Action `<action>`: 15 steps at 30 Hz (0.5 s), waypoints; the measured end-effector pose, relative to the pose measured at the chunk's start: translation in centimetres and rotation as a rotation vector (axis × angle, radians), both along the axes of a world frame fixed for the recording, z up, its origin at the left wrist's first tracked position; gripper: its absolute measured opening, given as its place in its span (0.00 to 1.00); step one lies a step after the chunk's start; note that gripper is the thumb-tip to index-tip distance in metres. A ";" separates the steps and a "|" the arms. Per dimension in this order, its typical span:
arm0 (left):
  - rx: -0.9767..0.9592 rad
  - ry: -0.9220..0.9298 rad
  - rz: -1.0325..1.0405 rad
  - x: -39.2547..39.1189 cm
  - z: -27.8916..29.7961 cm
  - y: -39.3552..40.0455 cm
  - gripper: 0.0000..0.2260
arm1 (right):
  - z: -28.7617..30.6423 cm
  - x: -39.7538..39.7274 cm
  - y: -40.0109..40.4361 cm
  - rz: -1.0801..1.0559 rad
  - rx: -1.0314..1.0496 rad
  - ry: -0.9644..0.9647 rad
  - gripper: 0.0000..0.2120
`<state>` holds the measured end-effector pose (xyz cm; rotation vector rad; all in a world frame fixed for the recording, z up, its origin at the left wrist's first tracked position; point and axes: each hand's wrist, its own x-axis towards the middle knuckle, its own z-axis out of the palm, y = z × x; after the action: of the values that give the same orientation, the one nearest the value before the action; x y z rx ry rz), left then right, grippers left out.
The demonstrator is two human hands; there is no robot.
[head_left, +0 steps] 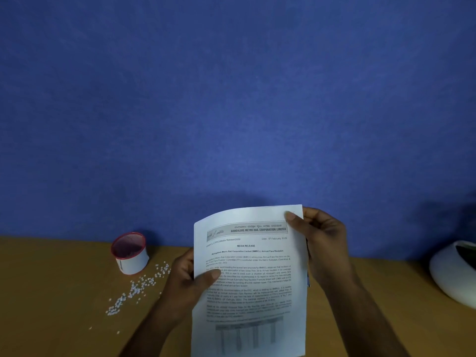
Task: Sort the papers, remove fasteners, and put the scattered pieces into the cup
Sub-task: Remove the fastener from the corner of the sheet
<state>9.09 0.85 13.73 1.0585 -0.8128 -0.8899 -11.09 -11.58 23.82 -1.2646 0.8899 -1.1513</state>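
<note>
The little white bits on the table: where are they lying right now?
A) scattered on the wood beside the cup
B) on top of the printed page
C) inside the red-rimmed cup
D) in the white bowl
A: the white bits lie strewn on the table just in front of the red-rimmed cup, not inside it.

A big blue wall (231, 99) is seen at the back, w/ a soft, fuzzy look like cloth. Most of the pic is filled by it. Below it a brown wood table (51, 318) is seen, pushed right up to the wall. Dim light is cast over the room & dark shadows are thrown on the wall low down, esp. at the right. A white round pot (448, 274) is set on the table's right edge, partly cut off
</note>
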 end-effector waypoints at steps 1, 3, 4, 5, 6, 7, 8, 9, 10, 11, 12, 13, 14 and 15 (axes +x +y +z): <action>0.006 -0.006 0.006 0.0 0.0 0.0 0.15 | 0.0 0.1 0.0 -0.004 -0.008 0.005 0.05; 0.026 -0.014 0.005 0.1 -0.2 -0.1 0.15 | 0.0 0.1 0.1 -0.012 -0.017 0.016 0.04; 0.031 -0.011 0.003 0.1 -0.2 -0.1 0.14 | 0.1 0.1 0.2 -0.014 -0.017 0.019 0.04; 0.034 -0.008 0.002 0.0 -0.1 -0.1 0.13 | 0.0 0.1 0.2 -0.015 -0.016 0.018 0.04; 0.032 0.002 0.000 0.0 -0.1 0.0 0.13 | 0.0 0.1 0.3 -0.008 -0.015 0.018 0.05; 0.028 0.010 0.000 -0.1 0.1 0.0 0.16 | 0.0 0.1 0.3 0.001 -0.012 0.023 0.06; 0.032 0.019 0.001 -0.1 0.2 0.1 0.19 | 0.0 0.1 0.3 0.021 -0.003 0.027 0.07; 0.035 0.029 0.010 0.0 0.2 0.1 0.20 | 0.0 -0.1 0.4 0.055 0.015 0.026 0.08; 0.035 0.034 0.025 0.1 0.2 0.1 0.18 | -0.1 -0.2 0.5 0.107 0.039 0.030 0.08; 0.035 0.037 0.037 0.2 0.2 0.1 0.16 | -0.2 -0.4 0.6 0.177 0.062 0.052 0.07; 0.036 0.039 0.051 0.4 0.2 0.0 0.15 | -0.4 -0.6 0.7 0.250 0.078 0.098 0.06; 0.034 0.044 0.065 0.4 0.3 0.0 0.16 | -0.7 -0.8 0.8 0.304 0.085 0.153 0.06; 0.030 0.041 0.091 0.6 0.2 -0.1 0.16 | -1.0 -0.9 1.0 0.325 0.078 0.196 0.06; 0.017 0.033 0.121 0.5 0.4 -0.3 0.16 | -1.4 -1.0 1.1 0.320 0.066 0.216 0.06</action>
<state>9.59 0.59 14.11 1.0942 -0.7072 -0.8106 -12.08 -10.53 22.38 -1.4356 0.8379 -0.7375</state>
